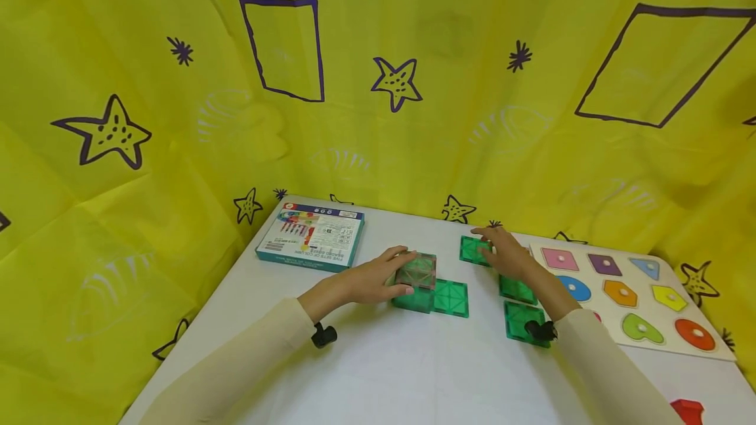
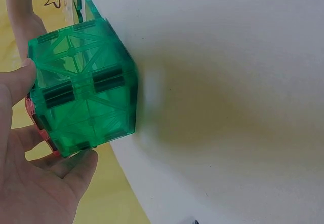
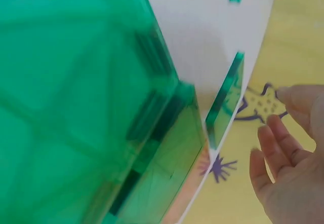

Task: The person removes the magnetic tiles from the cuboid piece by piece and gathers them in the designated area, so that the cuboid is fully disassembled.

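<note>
My left hand [image 1: 375,277] holds a cube of translucent magnetic tiles [image 1: 418,300], with thumb and fingers on its sides. The cube has green sides and a reddish tile [image 1: 417,270] on top; in the left wrist view, green faces [image 2: 91,112] show between the thumb and fingers. Another green tile [image 1: 451,298] lies flat against the cube's right side. My right hand [image 1: 506,251] hovers by a green tile [image 1: 470,250] farther back. In the right wrist view its fingers [image 3: 281,143] are loosely bent, apart from the nearby tile [image 3: 225,102], with nothing between them.
Two more green tiles [image 1: 518,290] [image 1: 524,322] lie under the right forearm. At right is a white shape puzzle board [image 1: 620,340]. A flat toy box [image 1: 313,236] sits back left. A red piece [image 1: 688,410] is near the front right. Yellow cloth [image 1: 354,136] hangs behind the table.
</note>
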Tool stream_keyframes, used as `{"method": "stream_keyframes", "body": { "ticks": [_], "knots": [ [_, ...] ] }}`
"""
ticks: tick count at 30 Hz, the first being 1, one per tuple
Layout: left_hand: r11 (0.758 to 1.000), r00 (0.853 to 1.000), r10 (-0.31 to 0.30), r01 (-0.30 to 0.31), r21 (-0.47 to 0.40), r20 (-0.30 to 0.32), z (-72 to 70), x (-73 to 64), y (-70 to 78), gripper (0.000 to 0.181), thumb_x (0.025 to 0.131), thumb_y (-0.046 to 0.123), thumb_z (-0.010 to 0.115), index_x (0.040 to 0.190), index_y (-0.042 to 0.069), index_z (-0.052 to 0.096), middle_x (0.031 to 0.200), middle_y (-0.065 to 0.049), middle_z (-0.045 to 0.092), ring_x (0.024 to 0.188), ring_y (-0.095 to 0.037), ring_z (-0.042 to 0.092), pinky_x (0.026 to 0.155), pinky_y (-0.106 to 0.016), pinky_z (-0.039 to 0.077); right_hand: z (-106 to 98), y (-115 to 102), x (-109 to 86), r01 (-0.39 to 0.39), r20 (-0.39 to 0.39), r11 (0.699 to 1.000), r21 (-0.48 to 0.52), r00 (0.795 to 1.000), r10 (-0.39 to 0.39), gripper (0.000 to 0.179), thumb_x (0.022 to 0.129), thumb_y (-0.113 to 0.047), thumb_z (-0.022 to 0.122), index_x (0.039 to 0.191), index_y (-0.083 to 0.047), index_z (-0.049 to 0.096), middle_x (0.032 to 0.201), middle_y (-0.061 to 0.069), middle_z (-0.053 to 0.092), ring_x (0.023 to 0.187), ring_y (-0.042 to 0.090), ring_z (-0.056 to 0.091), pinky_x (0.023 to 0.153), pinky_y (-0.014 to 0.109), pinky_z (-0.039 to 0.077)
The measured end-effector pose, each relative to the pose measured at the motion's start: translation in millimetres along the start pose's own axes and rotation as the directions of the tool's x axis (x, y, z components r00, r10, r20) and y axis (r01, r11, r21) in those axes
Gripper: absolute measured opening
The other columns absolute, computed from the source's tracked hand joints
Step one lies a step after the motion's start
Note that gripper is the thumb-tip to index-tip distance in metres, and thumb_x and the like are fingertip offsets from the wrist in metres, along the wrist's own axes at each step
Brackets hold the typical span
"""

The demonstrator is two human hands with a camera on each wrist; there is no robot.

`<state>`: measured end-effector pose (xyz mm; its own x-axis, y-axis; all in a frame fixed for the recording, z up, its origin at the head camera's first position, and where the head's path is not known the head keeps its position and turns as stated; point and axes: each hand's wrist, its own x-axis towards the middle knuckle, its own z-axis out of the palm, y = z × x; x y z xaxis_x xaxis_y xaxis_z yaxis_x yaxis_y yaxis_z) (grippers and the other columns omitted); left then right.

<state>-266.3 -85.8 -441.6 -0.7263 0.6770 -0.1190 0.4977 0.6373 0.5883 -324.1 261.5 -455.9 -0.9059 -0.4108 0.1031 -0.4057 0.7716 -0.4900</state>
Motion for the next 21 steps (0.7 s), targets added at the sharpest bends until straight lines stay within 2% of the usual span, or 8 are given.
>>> {"method": "stream_keyframes", "body": {
  "ticks": [4,6,12,17,21],
  "knots": [
    [1.0,1.0,0.001,-0.001,0.003,0.002,0.2,0.7,0.0,0.078,0.108,0.051,0.056,0.171,0.024,0.018,0.177,-0.01,0.012,0.159,-0.031,0.029,0.124,-0.052,0.034,6,-8,-14.0,0.04,0.03,0.997,0.059,0.999,-0.042,0.051,0.106,-0.012,0.064,0.153,0.003,0.048,0.129,0.028,0.056,0.11,0.038,0.059,0.092,0.056,0.055],
    [1.0,1.0,0.001,-0.001,0.004,0.003,0.4,1.1,-0.4,0.078,0.108,0.051,0.056,0.171,0.024,0.018,0.177,-0.01,0.012,0.159,-0.031,0.029,0.124,-0.052,0.034,10,-13,-20.9,0.041,0.052,0.996,0.083,0.998,-0.046,0.055,0.107,-0.02,0.065,0.154,0.002,0.047,0.134,0.027,0.056,0.115,0.039,0.06,0.095,0.057,0.055],
    [1.0,1.0,0.0,0.0,-0.002,0.0,0.5,1.2,-1.3,0.079,0.107,0.052,0.057,0.171,0.025,0.019,0.177,-0.009,0.013,0.159,-0.031,0.03,0.124,-0.052,0.035,25,-33,-38.8,-0.007,0.164,0.987,0.159,0.986,-0.02,0.083,0.098,-0.05,0.074,0.161,-0.007,0.041,0.149,0.023,0.051,0.133,0.042,0.054,0.102,0.063,0.052],
    [1.0,1.0,0.0,0.0,-0.005,-0.003,0.6,1.1,-1.0,0.08,0.107,0.053,0.056,0.171,0.024,0.019,0.177,-0.009,0.013,0.158,-0.032,0.03,0.124,-0.053,0.035,38,-43,-49.1,0.028,0.2,0.993,0.114,0.978,-0.051,0.101,0.087,-0.054,0.085,0.163,-0.008,0.037,0.149,0.024,0.049,0.136,0.044,0.05,0.104,0.069,0.048],
    [1.0,1.0,0.002,-0.002,0.0,-0.005,0.8,1.4,-0.3,0.079,0.108,0.052,0.056,0.171,0.022,0.019,0.177,-0.011,0.013,0.158,-0.033,0.031,0.123,-0.054,0.036,47,-47,-56.6,0.024,0.2,0.997,0.068,0.979,-0.037,0.107,0.082,-0.055,0.088,0.164,-0.011,0.036,0.15,0.024,0.046,0.136,0.043,0.046,0.105,0.07,0.046]
  ]
}}
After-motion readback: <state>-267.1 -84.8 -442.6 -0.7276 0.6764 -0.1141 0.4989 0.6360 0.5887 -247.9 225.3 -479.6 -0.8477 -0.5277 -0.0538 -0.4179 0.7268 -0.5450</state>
